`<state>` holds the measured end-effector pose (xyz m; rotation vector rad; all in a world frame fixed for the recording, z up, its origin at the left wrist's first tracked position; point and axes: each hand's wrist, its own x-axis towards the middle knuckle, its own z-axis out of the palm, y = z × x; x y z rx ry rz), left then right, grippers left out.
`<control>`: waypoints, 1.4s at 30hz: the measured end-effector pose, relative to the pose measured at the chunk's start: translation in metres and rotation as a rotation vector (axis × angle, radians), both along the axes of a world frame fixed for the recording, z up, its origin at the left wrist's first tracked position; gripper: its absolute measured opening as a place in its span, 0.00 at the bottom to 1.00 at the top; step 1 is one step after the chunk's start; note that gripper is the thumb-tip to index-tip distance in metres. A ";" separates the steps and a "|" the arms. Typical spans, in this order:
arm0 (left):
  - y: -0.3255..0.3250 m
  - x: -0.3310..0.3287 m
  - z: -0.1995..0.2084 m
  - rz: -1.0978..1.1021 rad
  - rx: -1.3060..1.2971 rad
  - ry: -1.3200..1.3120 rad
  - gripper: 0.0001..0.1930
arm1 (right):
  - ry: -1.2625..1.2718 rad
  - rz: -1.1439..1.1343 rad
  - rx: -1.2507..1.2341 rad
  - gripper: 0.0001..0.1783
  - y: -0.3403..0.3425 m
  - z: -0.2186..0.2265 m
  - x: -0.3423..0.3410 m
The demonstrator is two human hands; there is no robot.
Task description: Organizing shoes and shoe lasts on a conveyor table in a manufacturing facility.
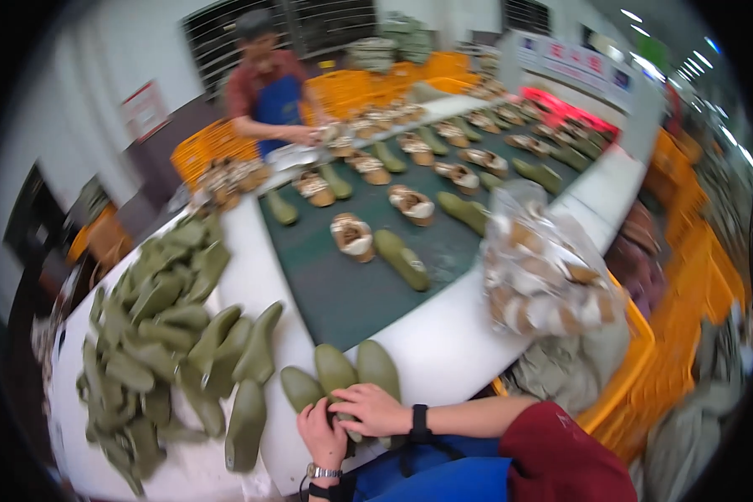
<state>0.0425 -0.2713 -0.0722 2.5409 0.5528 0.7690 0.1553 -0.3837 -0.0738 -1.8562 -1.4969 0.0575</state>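
Observation:
Three green shoe lasts lie side by side at the table's near edge: a left one (pixel 300 387), a middle one (pixel 334 366) and a right one (pixel 377 368). My left hand (pixel 321 435), with a watch at its wrist, has its fingers curled at the lower end of the left and middle lasts. Across the middle last lies my right hand (pixel 374 410), fingers bent over it and touching the left hand. Both hands partly hide the lasts' lower ends. A single green last (pixel 247 425) rests just left of them, beside a large heap of lasts (pixel 155 335).
A dark green conveyor belt (pixel 309 276) carries brown shoe uppers (pixel 352 237) and green lasts (pixel 402 259). At right, a clear bag of uppers (pixel 544 276) sits on the table edge above an orange crate (pixel 636 368). Across the table, a co-worker (pixel 268 92) handles an upper.

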 end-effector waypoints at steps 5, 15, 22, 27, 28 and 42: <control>0.002 -0.003 -0.008 -0.064 0.021 0.062 0.19 | 0.072 -0.018 0.037 0.21 -0.006 -0.003 0.000; 0.003 -0.004 0.004 -0.086 0.090 -0.001 0.16 | 0.034 0.003 0.115 0.22 0.000 0.006 0.001; -0.021 0.005 0.011 0.017 0.086 -0.054 0.14 | 0.028 -0.033 0.043 0.23 -0.024 0.028 0.004; -0.035 -0.005 0.019 0.084 0.091 -0.054 0.14 | 0.010 0.031 0.001 0.25 -0.039 0.031 0.005; -0.036 -0.002 0.019 0.076 0.084 -0.065 0.14 | -0.056 0.012 -0.039 0.28 -0.049 0.037 0.008; -0.032 0.001 0.026 0.048 -0.021 0.002 0.13 | -0.189 -0.171 -0.680 0.35 -0.116 0.050 0.109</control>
